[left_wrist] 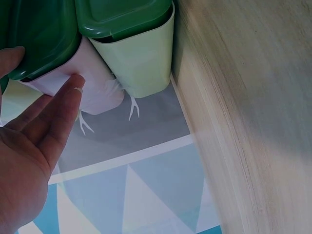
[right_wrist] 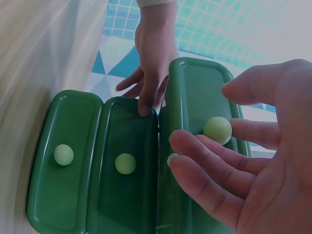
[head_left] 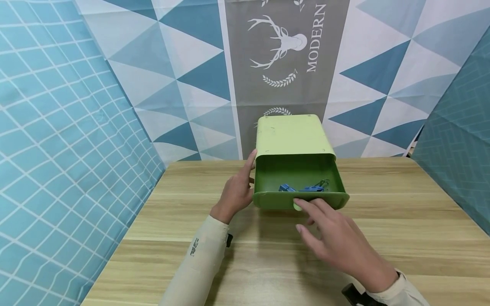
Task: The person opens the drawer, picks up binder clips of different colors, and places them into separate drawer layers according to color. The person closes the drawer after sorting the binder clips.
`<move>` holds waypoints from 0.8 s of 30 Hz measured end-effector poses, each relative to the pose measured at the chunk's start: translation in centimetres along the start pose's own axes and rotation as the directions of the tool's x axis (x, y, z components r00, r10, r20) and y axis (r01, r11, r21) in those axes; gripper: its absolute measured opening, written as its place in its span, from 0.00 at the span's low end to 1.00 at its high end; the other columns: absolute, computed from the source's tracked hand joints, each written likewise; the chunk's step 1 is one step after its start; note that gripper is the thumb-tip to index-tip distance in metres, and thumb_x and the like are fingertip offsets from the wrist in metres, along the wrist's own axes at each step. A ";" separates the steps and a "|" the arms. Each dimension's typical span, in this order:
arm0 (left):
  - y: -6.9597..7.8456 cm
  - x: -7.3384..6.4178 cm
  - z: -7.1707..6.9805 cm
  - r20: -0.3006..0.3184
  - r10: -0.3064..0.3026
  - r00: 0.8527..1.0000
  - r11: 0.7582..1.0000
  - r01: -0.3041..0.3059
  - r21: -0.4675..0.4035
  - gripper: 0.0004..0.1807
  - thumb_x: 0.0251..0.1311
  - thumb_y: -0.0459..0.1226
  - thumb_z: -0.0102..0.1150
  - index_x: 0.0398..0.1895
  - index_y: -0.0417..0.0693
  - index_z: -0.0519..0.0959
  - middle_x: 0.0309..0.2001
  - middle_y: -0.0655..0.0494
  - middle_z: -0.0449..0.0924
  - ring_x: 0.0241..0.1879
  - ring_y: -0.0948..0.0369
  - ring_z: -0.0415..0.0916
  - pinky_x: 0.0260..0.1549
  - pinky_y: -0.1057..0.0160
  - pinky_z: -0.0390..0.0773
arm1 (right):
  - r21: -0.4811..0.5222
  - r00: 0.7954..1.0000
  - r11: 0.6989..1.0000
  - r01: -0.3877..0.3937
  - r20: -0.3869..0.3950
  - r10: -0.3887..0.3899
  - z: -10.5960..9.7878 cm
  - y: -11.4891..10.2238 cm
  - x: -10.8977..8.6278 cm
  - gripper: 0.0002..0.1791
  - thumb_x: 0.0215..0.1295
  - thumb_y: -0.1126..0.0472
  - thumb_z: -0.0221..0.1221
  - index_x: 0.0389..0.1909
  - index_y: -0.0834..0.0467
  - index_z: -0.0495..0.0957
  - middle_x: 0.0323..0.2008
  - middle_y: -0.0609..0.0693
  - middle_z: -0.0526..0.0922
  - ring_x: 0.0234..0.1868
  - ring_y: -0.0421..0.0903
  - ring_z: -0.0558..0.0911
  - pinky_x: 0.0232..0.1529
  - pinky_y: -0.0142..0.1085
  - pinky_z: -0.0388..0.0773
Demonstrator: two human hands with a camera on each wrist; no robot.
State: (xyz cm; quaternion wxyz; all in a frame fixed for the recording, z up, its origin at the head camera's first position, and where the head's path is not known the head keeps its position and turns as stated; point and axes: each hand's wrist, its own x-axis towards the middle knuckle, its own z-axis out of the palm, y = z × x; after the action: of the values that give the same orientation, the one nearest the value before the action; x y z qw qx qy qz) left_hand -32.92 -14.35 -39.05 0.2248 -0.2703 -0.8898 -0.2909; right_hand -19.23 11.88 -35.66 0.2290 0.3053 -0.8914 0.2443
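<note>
A small drawer unit (head_left: 292, 134) with a pale yellow-green top stands on the table. Its top drawer (head_left: 294, 172) is green and pulled partly out. Inside lie small blue items (head_left: 314, 188) with thin dark loops, their kind unclear. My right hand (head_left: 338, 236) is at this drawer's front; a fingertip touches the pale round knob (right_wrist: 217, 130), while the thumb stays apart from it. My left hand (head_left: 237, 189) rests against the unit's left side with fingers extended along it. In the right wrist view its thumb touches the front of the middle drawer (right_wrist: 127, 195).
Below, the lowest drawer (right_wrist: 61, 195) sits in its casing. The left wrist view shows a pink middle casing (left_wrist: 97, 83) above a pale green one (left_wrist: 144, 61). Patterned cloth (head_left: 206, 55) hangs behind the wooden table (head_left: 183, 199), with blue cloth (head_left: 65, 140) at the left.
</note>
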 end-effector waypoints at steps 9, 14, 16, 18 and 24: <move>0.1 0.0 0.1 -0.005 -0.004 1.000 1.000 0.004 0.011 0.58 0.60 0.37 0.69 0.82 0.68 0.36 0.66 0.48 0.74 0.38 0.58 0.86 0.40 0.53 0.83 | 0.004 1.000 1.000 -0.002 0.004 0.002 0.1 0.7 1.1 0.30 0.64 0.58 0.66 0.67 0.53 0.73 0.44 0.44 0.76 0.35 0.35 0.79 0.25 0.30 0.72; 0.0 0.0 0.0 -0.024 0.000 1.000 1.000 0.001 0.025 0.58 0.60 0.35 0.68 0.82 0.68 0.37 0.65 0.48 0.75 0.37 0.58 0.86 0.38 0.52 0.83 | 0.001 1.000 1.000 0.018 0.003 -0.018 0.1 1.0 1.8 0.30 0.64 0.58 0.66 0.67 0.54 0.73 0.43 0.45 0.76 0.35 0.37 0.80 0.26 0.31 0.72; -0.1 0.0 0.0 -0.031 0.004 0.999 0.999 -0.002 0.032 0.58 0.59 0.33 0.67 0.82 0.67 0.38 0.64 0.48 0.76 0.36 0.58 0.86 0.37 0.53 0.83 | -0.004 1.000 1.000 0.022 0.005 -0.022 0.1 1.2 2.1 0.30 0.64 0.58 0.66 0.67 0.55 0.72 0.43 0.45 0.76 0.35 0.36 0.80 0.26 0.31 0.73; -0.1 0.0 0.0 -0.034 0.004 0.999 0.999 -0.002 0.043 0.59 0.57 0.29 0.66 0.82 0.67 0.38 0.64 0.49 0.76 0.36 0.58 0.86 0.35 0.54 0.82 | -0.011 1.000 1.000 0.027 0.005 -0.026 0.2 1.4 2.4 0.30 0.65 0.57 0.66 0.67 0.55 0.72 0.43 0.46 0.76 0.34 0.36 0.80 0.26 0.31 0.73; -0.1 -0.2 0.1 -0.027 -0.006 1.000 0.999 0.007 0.036 0.61 0.54 0.25 0.65 0.82 0.67 0.38 0.65 0.50 0.75 0.36 0.57 0.86 0.36 0.55 0.82 | -0.010 1.000 1.000 0.015 -0.005 -0.015 0.7 2.0 3.2 0.30 0.65 0.57 0.65 0.68 0.56 0.71 0.44 0.48 0.76 0.33 0.35 0.80 0.24 0.31 0.72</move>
State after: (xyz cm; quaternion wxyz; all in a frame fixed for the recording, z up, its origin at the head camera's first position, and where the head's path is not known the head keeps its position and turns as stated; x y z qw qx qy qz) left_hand -32.90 -14.43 -39.25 0.2404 -0.2592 -0.8928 -0.2792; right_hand -23.03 11.46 -35.02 0.2345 0.3103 -0.8897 0.2389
